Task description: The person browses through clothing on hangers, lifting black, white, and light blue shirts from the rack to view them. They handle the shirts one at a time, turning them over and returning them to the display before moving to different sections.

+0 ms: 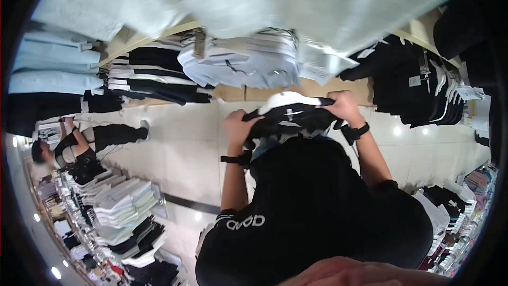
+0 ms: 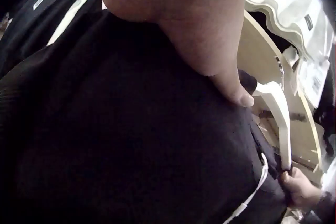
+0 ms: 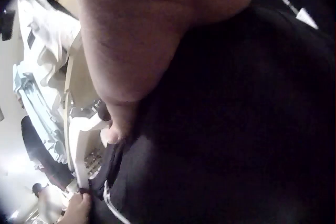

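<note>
A black garment point(image 2: 131, 119) on a white hanger point(image 1: 286, 98) is held up in front of the chest. My left hand point(image 1: 238, 128) grips one shoulder of it, thumb along the top edge. At the opposite shoulder my right hand point(image 1: 346, 107) holds the cloth and hanger end. Between the hands the hanger's pale arm point(image 2: 281, 121) shows at the neckline, and a white tag cord point(image 2: 258, 184) hangs from the collar. In both wrist views the garment's dark front fills much of the picture, and the fingers behind the cloth are hidden.
Ahead, light shirts point(image 1: 241, 63) hang on a rack, with black garments point(image 1: 418, 87) to the right and light blue ones point(image 1: 55, 69) to the left. A person point(image 1: 79, 148) stands at the left. Racks of folded-looking clothes point(image 1: 124, 206) line the lower left, over a tiled floor point(image 1: 180, 153).
</note>
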Motion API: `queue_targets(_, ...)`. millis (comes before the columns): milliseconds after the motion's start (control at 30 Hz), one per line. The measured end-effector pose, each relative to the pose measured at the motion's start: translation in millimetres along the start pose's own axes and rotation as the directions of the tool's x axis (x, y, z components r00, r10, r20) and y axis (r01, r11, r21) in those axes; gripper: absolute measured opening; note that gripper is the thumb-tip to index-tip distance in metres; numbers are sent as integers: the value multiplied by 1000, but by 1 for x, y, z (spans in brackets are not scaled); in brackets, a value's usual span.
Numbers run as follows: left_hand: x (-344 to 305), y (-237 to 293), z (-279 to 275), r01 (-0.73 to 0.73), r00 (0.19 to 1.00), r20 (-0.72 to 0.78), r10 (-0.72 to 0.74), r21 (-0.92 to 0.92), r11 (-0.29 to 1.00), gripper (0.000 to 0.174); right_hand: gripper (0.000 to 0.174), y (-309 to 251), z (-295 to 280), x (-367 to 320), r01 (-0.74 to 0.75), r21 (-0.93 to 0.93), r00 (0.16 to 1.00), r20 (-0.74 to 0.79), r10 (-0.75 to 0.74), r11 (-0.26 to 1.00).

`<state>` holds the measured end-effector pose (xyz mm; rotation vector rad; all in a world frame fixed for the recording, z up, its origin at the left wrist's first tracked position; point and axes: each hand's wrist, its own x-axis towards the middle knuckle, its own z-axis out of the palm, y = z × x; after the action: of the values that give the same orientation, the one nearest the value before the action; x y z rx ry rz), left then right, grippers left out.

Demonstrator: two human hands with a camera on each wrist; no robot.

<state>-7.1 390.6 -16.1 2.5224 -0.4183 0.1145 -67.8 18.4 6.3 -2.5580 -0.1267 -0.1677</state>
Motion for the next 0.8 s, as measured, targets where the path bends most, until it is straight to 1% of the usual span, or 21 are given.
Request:
queue_targets(33,13,-25,-9,46,998,-45,-46,6,999,58,53,-19,11,15,-47,-80,997,52,51,996)
queue_targets(67,16,-48,-18,109,991,-77,-107,13,994,57,52,-36,24,30,-54,-74,997,58,58,996)
queue_targets(133,41,-68,-47,33,971,-236,-29,13,999,58,52,-74,30,62,-121,-5,991,58,122,993)
queue_targets(167,50,-78,-57,39,967,-250,-38,-1,999,58,52,-86,34,72,-109,-21,992,59,110,994)
queue_targets(233,74,-96,-79,-68,944,-322,65,2,998,59,51,-108,40,96,-98,-78,994,-61,93,992)
queue_targets(267,88,-103,-87,-78,941,-332,72,-5,997,59,51,-115,45,105,-96,-88,993,-71,90,991)
queue_targets(333,109,-114,-95,-39,964,-262,43,20,999,61,50,-126,57,114,-129,-85,983,-144,116,988)
queue_targets(367,119,-120,-95,16,984,-181,-6,50,999,64,48,-133,58,118,-250,-94,968,-57,246,964)
queue_targets(400,124,-125,-95,4,986,-170,3,43,999,64,48,-133,62,119,-266,-99,963,-63,261,959)
queue_targets(467,131,-131,-93,61,998,-3,-61,73,995,60,45,-130,76,116,-285,-114,956,-107,273,952)
queue_targets(500,131,-133,-91,4,999,-47,-3,32,999,61,35,-126,81,114,-310,-67,947,-112,301,948)
queue_targets(533,136,-136,-87,5,1000,-6,-5,19,1000,62,35,-120,85,116,-320,-69,942,-130,310,945)
queue_targets(600,148,-140,-74,-24,999,-26,25,20,1000,62,25,-107,95,119,-228,-251,950,-269,159,941)
queue_targets(633,156,-136,-75,10,999,43,-10,-10,1000,60,25,-103,98,124,-231,-231,937,-314,152,945)
queue_targets(667,164,-132,-76,45,993,113,-40,-37,998,59,35,-104,92,131,-318,-267,934,-255,251,910)
queue_targets(700,167,-131,-73,-1,998,58,7,-107,994,57,45,-106,89,135,-296,-262,928,-306,212,919)
queue_targets(733,170,-129,-70,-2,999,41,6,-100,995,54,55,-110,86,137,-275,-263,919,-354,173,925)
queue_targets(800,167,-139,-52,-2,992,-127,-11,-98,995,53,68,-131,73,128,-161,-321,873,-488,-17,933)
